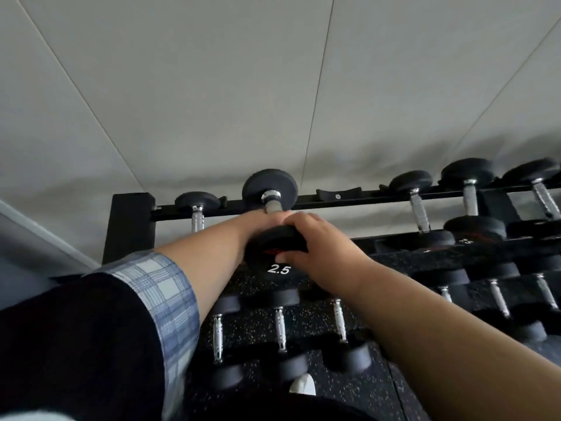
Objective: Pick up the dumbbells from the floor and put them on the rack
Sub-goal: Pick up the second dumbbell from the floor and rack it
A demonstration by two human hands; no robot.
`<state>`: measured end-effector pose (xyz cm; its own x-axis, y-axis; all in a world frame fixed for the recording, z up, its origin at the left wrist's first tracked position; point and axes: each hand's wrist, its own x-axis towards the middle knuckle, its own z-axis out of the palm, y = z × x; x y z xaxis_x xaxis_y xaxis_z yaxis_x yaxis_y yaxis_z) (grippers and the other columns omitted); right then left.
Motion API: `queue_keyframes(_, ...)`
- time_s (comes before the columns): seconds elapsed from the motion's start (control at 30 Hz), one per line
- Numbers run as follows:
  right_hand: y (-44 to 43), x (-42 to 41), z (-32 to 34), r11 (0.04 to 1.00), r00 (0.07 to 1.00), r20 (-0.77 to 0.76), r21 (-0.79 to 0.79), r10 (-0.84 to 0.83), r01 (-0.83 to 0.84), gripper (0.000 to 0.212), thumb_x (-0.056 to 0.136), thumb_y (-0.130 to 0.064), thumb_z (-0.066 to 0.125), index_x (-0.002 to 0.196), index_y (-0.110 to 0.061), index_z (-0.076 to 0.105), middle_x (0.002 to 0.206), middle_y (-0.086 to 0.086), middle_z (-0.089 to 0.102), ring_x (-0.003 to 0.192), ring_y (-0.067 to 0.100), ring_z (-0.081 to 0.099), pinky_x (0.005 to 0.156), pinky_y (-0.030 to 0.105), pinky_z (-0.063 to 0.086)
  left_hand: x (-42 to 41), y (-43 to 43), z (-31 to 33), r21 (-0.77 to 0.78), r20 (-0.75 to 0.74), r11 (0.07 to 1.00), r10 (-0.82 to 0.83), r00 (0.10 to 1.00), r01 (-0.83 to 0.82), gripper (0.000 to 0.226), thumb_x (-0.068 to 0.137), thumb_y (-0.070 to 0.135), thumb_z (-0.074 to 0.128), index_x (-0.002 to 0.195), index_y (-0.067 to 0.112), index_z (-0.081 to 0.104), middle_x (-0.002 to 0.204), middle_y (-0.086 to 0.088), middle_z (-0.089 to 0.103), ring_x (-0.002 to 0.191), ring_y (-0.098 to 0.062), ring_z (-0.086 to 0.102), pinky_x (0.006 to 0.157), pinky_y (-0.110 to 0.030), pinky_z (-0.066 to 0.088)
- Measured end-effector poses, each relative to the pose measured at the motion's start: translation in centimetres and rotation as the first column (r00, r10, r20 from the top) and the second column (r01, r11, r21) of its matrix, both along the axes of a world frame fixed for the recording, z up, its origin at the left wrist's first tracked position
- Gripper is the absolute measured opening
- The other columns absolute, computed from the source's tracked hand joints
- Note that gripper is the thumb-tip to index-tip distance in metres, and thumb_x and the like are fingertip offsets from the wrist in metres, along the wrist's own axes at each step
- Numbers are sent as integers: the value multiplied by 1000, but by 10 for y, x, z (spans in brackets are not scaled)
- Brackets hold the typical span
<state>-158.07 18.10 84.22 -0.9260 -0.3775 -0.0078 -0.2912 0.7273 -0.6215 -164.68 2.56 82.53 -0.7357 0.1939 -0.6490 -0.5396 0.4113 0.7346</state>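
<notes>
A black dumbbell marked 2.5 (270, 189) is held at the top tier of the black rack (379, 196), its far head level with the back rail. My left hand (258, 223) wraps its handle from the left. My right hand (318, 247) grips its near head from the right. Three more dumbbells (280, 326) lie on the speckled floor below my arms. One dumbbell (197, 205) sits on the rack to the left of the held one.
Several dumbbells (467, 177) fill the rack's right side on two tiers. An empty saddle (338, 194) sits on the top rail right of the held dumbbell. A pale wall (273, 86) stands behind the rack. My white shoe tip (303, 384) shows at the bottom.
</notes>
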Motion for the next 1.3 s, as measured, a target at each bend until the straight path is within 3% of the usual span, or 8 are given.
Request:
queue_keyframes(0.13,21,-54,-21,999,997,60,-6,38,-38,53,81,-30,75,122,-40,42,112,-3,51,100,15,49,87,31,41,-38,17,-11,190,163,967,137,977,-168,35,90,28,62,116,4,63,112,-20,66,110,-33,63,101,-46,45)
queue_keyframes(0.27,18,-83,-52,987,989,74,91,128,-135,48,87,-24,69,129,-30,45,126,2,50,117,22,42,97,33,32,-78,25,-34,73,89,984,158,983,-164,10,91,12,54,86,6,60,85,-12,57,76,-22,58,70,-30,46)
queue_keyframes(0.37,18,-100,-72,979,987,69,139,142,-151,43,90,-22,66,128,-27,48,132,3,49,120,25,41,100,35,31,-103,32,-60,65,90,989,124,988,-130,26,90,5,51,65,11,50,62,-6,48,58,-15,46,54,-25,39)
queue_keyframes(0.63,9,-124,-112,939,977,143,286,155,-191,45,93,-26,61,134,-33,45,135,4,45,121,28,39,103,48,37,-123,29,-112,127,252,959,217,943,-255,26,94,7,47,68,8,51,40,1,56,32,-8,54,33,-15,41)
queue_keyframes(0.83,-8,-120,-129,924,963,181,293,199,-246,42,92,-27,62,131,-36,49,128,-2,50,117,26,42,100,47,41,-108,7,-125,112,202,977,156,967,-181,12,92,20,58,100,11,63,84,-13,66,73,-26,68,70,-37,58)
queue_keyframes(0.97,-12,-115,-140,895,951,216,343,220,-285,47,92,-25,62,135,-34,47,127,1,52,115,28,44,98,50,42,-75,-7,-134,-28,-39,995,90,995,-91,30,96,33,52,119,16,63,106,-12,70,97,-28,67,91,-48,52)
queue_keyframes(1.1,-16,-111,-155,885,950,219,363,223,-291,52,91,-21,60,140,-32,43,129,1,52,120,28,43,102,50,40,-32,-17,-148,-233,-296,972,-27,955,-44,28,101,35,40,109,22,63,94,4,66,85,-8,59,67,-22,42)
queue_keyframes(1.3,-11,-101,-173,873,955,192,396,225,-285,54,93,-20,60,142,-34,43,127,-2,53,117,24,44,104,45,38,-2,-13,-167,-418,-373,908,-158,914,-13,28,103,30,35,116,25,59,71,10,56,57,-3,49,48,-24,30)
